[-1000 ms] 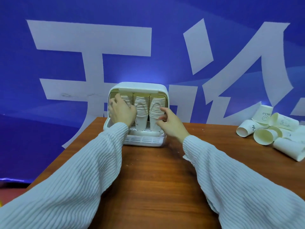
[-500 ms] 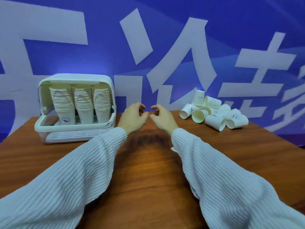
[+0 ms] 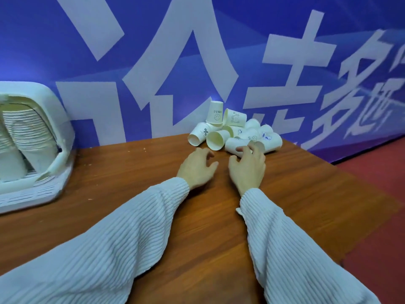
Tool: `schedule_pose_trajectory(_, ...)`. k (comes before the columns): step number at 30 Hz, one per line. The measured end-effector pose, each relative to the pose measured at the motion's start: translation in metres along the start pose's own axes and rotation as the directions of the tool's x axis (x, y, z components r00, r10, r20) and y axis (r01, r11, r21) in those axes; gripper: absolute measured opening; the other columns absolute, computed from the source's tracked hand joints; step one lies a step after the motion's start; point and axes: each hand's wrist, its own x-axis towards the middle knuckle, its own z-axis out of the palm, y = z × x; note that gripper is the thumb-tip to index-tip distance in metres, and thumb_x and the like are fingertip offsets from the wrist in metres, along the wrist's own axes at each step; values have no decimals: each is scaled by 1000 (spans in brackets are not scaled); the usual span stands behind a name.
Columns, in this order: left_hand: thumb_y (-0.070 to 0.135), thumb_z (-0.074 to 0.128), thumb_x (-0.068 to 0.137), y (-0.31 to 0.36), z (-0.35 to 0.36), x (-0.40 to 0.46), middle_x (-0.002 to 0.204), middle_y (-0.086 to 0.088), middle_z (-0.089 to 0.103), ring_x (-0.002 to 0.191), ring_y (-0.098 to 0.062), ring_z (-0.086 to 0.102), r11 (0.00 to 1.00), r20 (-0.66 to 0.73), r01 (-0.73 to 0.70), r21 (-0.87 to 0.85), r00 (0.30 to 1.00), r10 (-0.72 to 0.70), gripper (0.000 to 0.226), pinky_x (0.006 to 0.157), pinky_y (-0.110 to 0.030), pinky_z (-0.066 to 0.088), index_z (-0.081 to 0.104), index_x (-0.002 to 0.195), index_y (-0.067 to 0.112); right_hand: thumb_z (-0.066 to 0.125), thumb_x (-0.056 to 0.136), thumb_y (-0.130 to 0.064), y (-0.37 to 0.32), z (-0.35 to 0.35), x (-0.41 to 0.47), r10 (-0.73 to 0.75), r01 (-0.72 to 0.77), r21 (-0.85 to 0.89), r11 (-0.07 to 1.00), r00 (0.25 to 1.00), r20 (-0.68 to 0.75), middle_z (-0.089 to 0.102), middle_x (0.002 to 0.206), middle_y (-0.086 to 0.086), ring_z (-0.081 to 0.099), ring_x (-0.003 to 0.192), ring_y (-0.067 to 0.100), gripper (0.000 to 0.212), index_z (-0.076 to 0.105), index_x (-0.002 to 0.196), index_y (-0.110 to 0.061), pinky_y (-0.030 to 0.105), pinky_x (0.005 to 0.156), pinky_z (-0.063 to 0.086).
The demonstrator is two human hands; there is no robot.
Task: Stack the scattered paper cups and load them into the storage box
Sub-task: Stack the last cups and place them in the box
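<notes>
A pile of several loose white paper cups [image 3: 235,131] lies at the table's far edge against the blue wall. My right hand [image 3: 247,168] reaches the pile, its fingertips at the nearest lying cup [image 3: 233,146], fingers loosely bent and holding nothing. My left hand [image 3: 197,167] hovers just short of the pile, empty, fingers relaxed. The white storage box [image 3: 54,119] stands at the far left with its lid up, holding tall stacks of cups [image 3: 28,132].
The brown wooden table [image 3: 131,172] ends on the right, where red floor [image 3: 377,176] shows. A blue banner with large white characters stands right behind the table. Small crumbs dot the tabletop near the box.
Both hands left the storage box and moved right across the table to the loose cups. The view swung right, so the box now sits at the left edge.
</notes>
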Motion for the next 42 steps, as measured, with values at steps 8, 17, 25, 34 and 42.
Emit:
schedule_pose_trajectory(8,30,46,79,5,54,74,146,-12,42,143,-35,22,994,138,58,90,988,-70,56,117,-46,28,54,135,27,60,91,-26,17,16,23,108,-152,198,968,971,215,52,147,3,36,144,25,41,65,131,-26,36,115,32)
schedule_pose_trajectory(17,12,50,86,9,54,85,136,-7,59,132,-30,46,997,62,43,64,997,-47,48,108,-47,39,63,131,17,55,96,-24,16,12,25,135,-183,266,947,973,189,68,133,-3,52,133,21,39,68,133,-21,40,106,48)
schedule_pose_trajectory(25,12,52,93,5,-15,16,117,-7,70,107,-33,65,997,-234,-11,78,972,29,33,92,-44,52,71,120,14,57,98,-23,-4,-2,7,110,-146,399,905,988,112,74,118,-4,63,114,21,27,77,115,-28,42,100,51)
schedule_pose_trajectory(34,8,49,98,-7,-117,-64,122,-9,64,106,-35,65,996,-388,-3,90,921,38,27,94,-47,52,65,120,10,57,95,-25,-76,-24,-48,-78,-25,463,886,976,203,75,115,-7,65,111,16,28,79,112,-31,40,98,53)
schedule_pose_trajectory(42,7,51,97,-49,-233,-138,108,-6,71,98,-32,67,980,-598,91,179,801,35,20,76,-34,46,60,113,15,62,98,-26,-196,-9,-91,-345,154,597,787,913,219,76,106,-13,67,96,7,20,79,107,-31,32,86,56)
